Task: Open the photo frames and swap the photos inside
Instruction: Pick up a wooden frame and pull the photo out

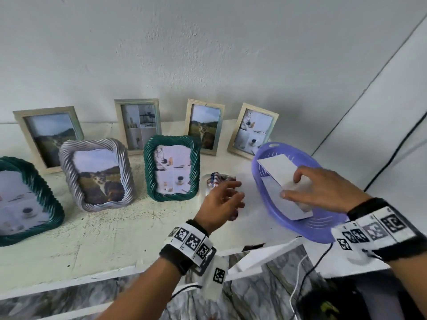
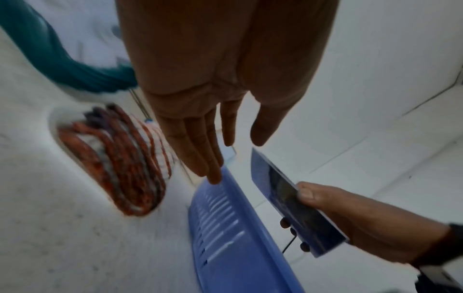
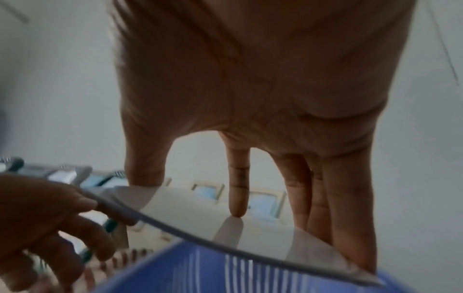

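Seven photo frames on the table [image 1: 111,236]: four flat pale ones [image 1: 48,137] [image 1: 138,125] [image 1: 204,125] [image 1: 253,130] in a row at 12 o'clock, three twisted-rope ones nearer, two green [image 1: 20,199] [image 1: 172,173], one silver [image 1: 97,174]. One purple basket [image 1: 307,229] at 3 o'clock. One folded striped cloth [image 1: 219,177]. Two hands [image 1: 220,204] [image 1: 323,192].

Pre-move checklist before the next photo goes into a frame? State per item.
1. Right hand holds a photo, pinched between thumb and fingers: ok.
2. Left hand free, fingers relaxed, holding nothing: ok.
3. Photo held above the purple basket, another sheet under it: ok.
4. A frame opened and ready to take the photo: not ok; all seven frames, including the green one, stand upright with pictures in them.
5. Which picture the held photo shows: cannot tell, blurred.
6. Folded cloth lies beside the basket, away from the frames: ok.
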{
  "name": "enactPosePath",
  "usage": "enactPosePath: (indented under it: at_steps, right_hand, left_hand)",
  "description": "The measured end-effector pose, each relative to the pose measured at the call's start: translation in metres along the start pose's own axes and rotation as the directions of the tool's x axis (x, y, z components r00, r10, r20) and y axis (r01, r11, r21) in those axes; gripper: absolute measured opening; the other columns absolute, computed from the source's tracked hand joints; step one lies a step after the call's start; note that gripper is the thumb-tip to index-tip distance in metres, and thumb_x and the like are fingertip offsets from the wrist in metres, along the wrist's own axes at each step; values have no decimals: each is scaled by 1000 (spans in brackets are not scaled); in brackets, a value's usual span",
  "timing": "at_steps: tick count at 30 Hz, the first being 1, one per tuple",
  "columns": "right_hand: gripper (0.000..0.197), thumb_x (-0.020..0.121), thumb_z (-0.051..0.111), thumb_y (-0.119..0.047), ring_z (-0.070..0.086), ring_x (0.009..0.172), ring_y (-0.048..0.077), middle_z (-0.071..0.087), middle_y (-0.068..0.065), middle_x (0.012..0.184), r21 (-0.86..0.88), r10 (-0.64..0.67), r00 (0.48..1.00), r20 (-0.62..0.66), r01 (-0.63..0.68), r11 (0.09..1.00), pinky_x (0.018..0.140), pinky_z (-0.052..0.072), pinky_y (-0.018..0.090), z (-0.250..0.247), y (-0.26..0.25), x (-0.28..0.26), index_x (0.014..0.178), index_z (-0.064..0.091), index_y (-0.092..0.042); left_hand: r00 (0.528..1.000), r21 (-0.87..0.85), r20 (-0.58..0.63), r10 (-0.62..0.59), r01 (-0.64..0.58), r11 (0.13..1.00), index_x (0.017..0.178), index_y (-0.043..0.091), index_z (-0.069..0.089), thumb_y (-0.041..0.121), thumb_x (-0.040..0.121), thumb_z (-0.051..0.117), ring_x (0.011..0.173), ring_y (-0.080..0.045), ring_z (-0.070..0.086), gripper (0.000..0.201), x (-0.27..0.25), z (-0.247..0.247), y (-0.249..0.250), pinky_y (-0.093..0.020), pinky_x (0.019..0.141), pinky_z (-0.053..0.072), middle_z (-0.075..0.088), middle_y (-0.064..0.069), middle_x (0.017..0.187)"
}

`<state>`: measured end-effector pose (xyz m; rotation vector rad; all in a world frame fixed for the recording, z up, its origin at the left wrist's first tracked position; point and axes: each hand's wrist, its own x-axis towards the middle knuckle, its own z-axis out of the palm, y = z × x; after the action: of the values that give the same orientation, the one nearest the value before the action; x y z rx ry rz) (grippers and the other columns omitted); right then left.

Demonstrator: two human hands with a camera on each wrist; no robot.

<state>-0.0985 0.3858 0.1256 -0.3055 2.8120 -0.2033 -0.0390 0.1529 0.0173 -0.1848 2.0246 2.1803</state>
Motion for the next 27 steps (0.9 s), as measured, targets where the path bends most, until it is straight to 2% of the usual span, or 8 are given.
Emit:
enactPosePath:
  at_steps: [3,8,11,14,16,20,23,27]
  right_hand:
    - [53,69,60,-77,54,84,17,57,-7,87,-124,72,993,97,-59,991,64,38,30,-2,19,27,86,49,-28]
    - [51,78,53,-75,50,87,21,60,0,99,-308,116,971,208,-48,950,73,39,30,14,21,65,81,45,-25]
    - [61,80,55,-71,51,93,22,61,5,118,-293,149,957,247,-72,953,79,40,30,30,16,82,113,55,-20]
    - [90,73,59,-75,53,118,29,50,9,140,-349,214,944,251,-118,930,93,43,37,48,12,95,140,42,-16]
    - [97,67,62,-77,54,118,32,51,12,138,-368,230,945,234,-133,920,92,45,40,57,9,98,139,44,-13]
    - [86,71,62,-74,59,112,32,62,15,125,-368,209,941,266,-101,924,88,47,37,64,7,100,125,56,-8]
    - [95,64,57,-85,62,104,26,65,11,119,-444,221,942,253,-90,892,82,46,33,66,4,100,122,58,-10]
    - [91,63,61,-83,61,97,23,65,10,113,-450,192,949,249,-62,891,77,43,30,67,3,104,119,59,-10]
  left_hand:
    - [998,82,52,-44,40,996,132,19,48,18,96,59,87,-22,70,38,22,30,0,-38,68,56,63,0,94]
    - [995,-11,37,-93,94,996,132,19,43,14,93,63,85,-24,71,44,40,56,3,-40,78,58,67,-12,103]
    - [996,-29,8,-89,90,996,132,18,44,12,91,64,89,-29,72,46,43,58,1,-37,78,60,67,-17,106]
    - [995,-23,17,-94,94,995,130,22,44,11,90,66,86,-25,73,47,46,56,-2,-30,74,61,68,-15,104]
    - [996,-27,24,-90,90,996,128,23,44,12,89,67,85,-23,73,47,46,55,-4,-30,74,60,69,-15,103]
    - [997,-39,28,-71,72,997,127,24,43,13,89,68,85,-24,73,47,45,53,-6,-34,77,60,69,-16,102]
    - [998,-39,29,-63,64,997,129,21,43,12,88,69,85,-26,73,49,47,52,-8,-36,77,61,69,-18,102]
    - [997,-53,38,-61,63,997,130,20,43,11,88,68,85,-26,73,50,47,51,-9,-34,76,61,69,-19,103]
